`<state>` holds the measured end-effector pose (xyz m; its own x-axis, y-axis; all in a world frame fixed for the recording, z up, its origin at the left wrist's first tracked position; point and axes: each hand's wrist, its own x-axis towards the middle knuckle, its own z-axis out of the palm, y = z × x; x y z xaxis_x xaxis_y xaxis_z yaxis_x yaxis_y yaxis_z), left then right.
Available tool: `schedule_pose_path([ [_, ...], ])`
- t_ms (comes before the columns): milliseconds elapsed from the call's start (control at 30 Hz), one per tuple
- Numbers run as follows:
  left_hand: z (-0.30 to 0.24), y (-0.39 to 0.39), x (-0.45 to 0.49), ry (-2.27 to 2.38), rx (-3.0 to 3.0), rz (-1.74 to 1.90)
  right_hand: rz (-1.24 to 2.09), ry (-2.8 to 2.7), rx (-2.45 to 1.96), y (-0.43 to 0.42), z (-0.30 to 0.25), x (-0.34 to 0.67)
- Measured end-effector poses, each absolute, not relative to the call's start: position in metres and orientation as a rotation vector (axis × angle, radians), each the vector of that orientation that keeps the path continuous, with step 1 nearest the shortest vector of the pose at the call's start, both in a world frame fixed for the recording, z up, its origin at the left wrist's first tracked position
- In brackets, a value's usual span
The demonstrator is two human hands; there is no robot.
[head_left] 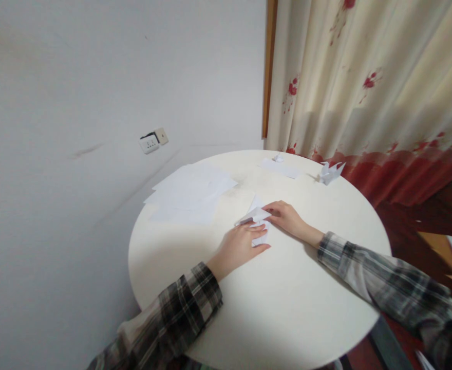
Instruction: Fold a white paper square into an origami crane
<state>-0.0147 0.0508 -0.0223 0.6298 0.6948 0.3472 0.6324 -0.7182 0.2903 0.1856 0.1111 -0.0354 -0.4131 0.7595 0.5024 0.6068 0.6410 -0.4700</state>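
Observation:
A partly folded piece of white paper [256, 213] lies near the middle of the round white table [287, 303], with one pointed flap raised. My left hand [243, 241] rests on its near side, fingers stretched out and spread over the lower part. At the right edge of the paper, my right hand [285, 216] pinches a corner of the raised flap between thumb and fingers. Parts of the folds are hidden beneath the left fingers.
Loose white sheets [195, 190] overlap at the table's left back. A folded paper crane [330, 173] stands near the right back edge. Another small folded paper piece [278, 158] sits by a flat sheet [280, 168]. Wall and curtain [326, 92] border the table behind.

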Motion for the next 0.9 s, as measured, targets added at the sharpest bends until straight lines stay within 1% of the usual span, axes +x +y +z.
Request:
schedule_pose_path([
  [267, -0.020, 0.049, -0.014, 1.280, 2.639, 0.524, 0.211, -2.175, -1.211, 0.128, -0.048, 0.189],
  [600, -0.019, 0.050, -0.014, 1.229, 2.587, 0.565, 0.215, -2.132, -1.294, 0.123, -0.043, 0.185],
  [700, -0.021, 0.050, -0.014, 1.191, 2.630, 0.595, 0.228, -2.099, -1.173, 0.115, -0.034, 0.182],
  [800, -0.024, 0.051, -0.013, 1.133, 2.710, 0.647, 0.258, -2.107, -0.918, 0.106, -0.023, 0.179],
  [900, -0.025, 0.052, -0.013, 1.130, 2.754, 0.657, 0.317, -2.079, -0.846, 0.102, -0.018, 0.177],
])
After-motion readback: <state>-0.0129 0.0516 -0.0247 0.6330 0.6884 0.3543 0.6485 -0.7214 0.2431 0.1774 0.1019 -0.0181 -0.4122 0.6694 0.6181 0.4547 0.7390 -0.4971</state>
